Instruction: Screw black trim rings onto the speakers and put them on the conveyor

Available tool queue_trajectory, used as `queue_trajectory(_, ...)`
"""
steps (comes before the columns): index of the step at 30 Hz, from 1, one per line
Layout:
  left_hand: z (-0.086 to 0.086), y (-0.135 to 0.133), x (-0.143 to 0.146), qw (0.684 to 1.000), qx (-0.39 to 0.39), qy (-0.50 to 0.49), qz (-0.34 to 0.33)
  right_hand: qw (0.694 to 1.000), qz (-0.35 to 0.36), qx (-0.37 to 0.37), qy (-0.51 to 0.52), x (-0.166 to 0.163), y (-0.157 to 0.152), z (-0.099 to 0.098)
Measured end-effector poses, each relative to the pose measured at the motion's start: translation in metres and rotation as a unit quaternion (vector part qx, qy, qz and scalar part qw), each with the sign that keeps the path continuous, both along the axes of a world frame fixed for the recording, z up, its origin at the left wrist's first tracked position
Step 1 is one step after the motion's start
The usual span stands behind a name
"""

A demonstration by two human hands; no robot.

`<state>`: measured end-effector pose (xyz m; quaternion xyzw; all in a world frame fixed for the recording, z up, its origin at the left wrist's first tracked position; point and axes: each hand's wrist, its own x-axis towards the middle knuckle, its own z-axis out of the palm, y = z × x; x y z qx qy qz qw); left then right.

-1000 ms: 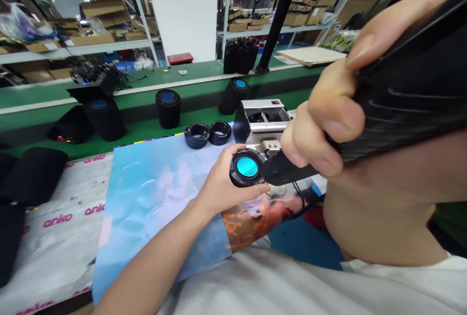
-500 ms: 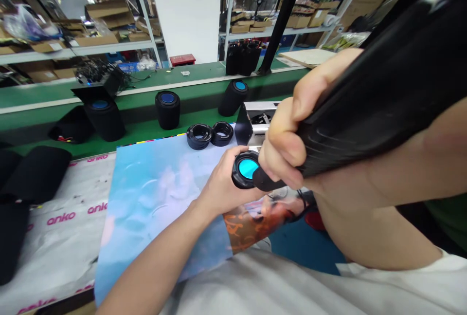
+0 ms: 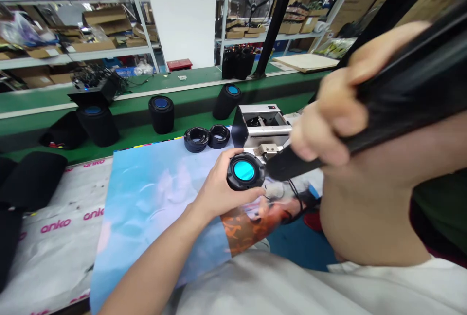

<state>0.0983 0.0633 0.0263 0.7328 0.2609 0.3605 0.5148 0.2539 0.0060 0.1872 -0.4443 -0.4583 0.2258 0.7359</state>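
My left hand [image 3: 221, 186] is closed around the rim of a round black speaker [image 3: 256, 175] with a shiny blue disc at its centre, which faces up. In my right hand [image 3: 335, 110] is a thick black electric screwdriver [image 3: 397, 81], slanting down to the left. Its rounded nose end [image 3: 282, 165] is just right of the speaker, and I see no bit on it. Motion blurs the right fingers, but they wrap around the tool. Behind the left hand, two black rings [image 3: 196, 145] lie side by side on a printed blue sheet [image 3: 146, 208].
A metal screw feeder [image 3: 262, 135] stands beyond the speaker. Several dark fabric-covered cylinders [image 3: 161, 118] stand or lie along the green bench [image 3: 138, 132]. A black post [image 3: 275, 30] rises behind. White printed wrapping [image 3: 62, 203] covers the left side.
My right hand has moved the screwdriver to the right, away from the speaker. The blue disc and more of the screw feeder are now uncovered. My left hand keeps its hold.
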Motion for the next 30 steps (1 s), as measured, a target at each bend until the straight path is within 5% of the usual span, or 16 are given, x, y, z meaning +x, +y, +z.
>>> queue_trajectory(3,0.0,0.0,-0.001,1.0,-0.011,0.004,-0.004,0.993,-0.002,0.111,0.041,0.028,0.014,-0.012)
queue_trajectory(8,-0.007,-0.001,-0.004,1.0,-0.013,-0.001,-0.013,0.99,-0.054,0.105,0.074,0.057,0.041,-0.062)
queue_trajectory(15,-0.008,-0.002,-0.005,1.0,-0.013,-0.001,-0.01,0.997,0.022,0.064,0.048,0.061,0.038,-0.094)
queue_trajectory(20,-0.008,-0.002,-0.005,1.0,-0.009,-0.007,-0.008,0.996,0.066,0.02,0.056,0.062,0.029,-0.092)
queue_trajectory(26,-0.007,-0.002,-0.005,1.0,0.006,-0.02,-0.01,0.995,-0.007,0.082,0.06,0.061,0.02,-0.062)
queue_trajectory(30,-0.007,-0.003,-0.005,1.0,0.01,-0.02,-0.009,0.996,-0.022,0.07,0.044,0.056,0.029,-0.074)
